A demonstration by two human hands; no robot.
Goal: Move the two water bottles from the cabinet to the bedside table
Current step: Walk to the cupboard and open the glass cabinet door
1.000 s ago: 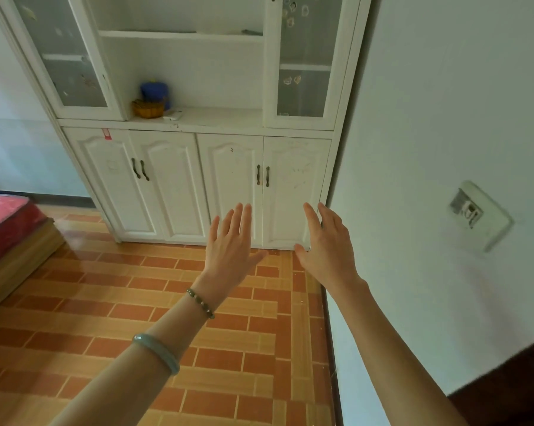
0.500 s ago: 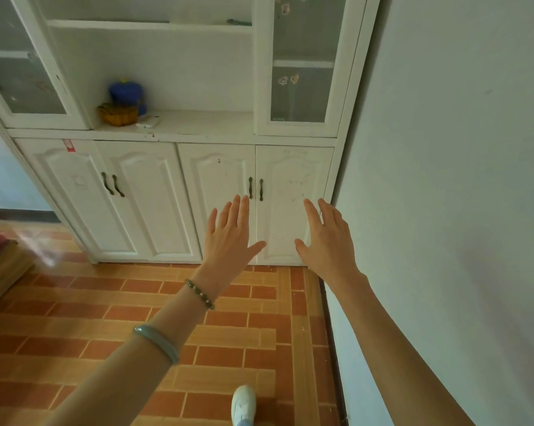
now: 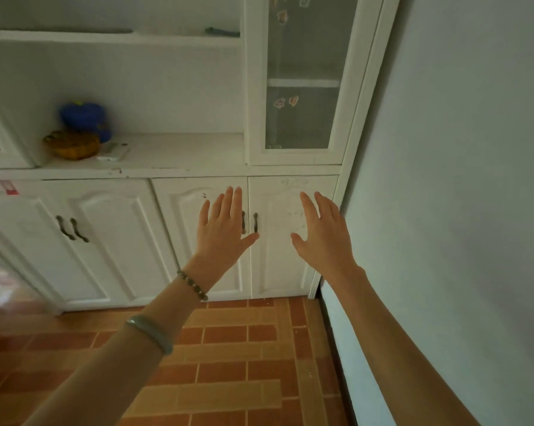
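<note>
A white cabinet [image 3: 182, 172] fills the upper left of the view, with closed lower doors and an open shelf above. My left hand [image 3: 222, 230] is stretched out flat, fingers apart, in front of the dark handles [image 3: 255, 222] of the right-hand pair of lower doors. My right hand [image 3: 324, 233] is also open and empty, held before the rightmost door [image 3: 279, 272]. Neither hand touches the doors as far as I can tell. No water bottles are visible; the lower compartments are shut.
On the open shelf sit a blue container [image 3: 82, 116], an orange-brown basket [image 3: 72, 145] and a small white object [image 3: 113, 151]. A glass-fronted door [image 3: 301, 118] stands upper right. A pale wall [image 3: 459, 179] runs close on the right. The floor [image 3: 228, 364] is orange tile.
The cabinet has grown larger and closer in view. Both open hands have risen from the floor area to the level of the right lower doors' handles.
</note>
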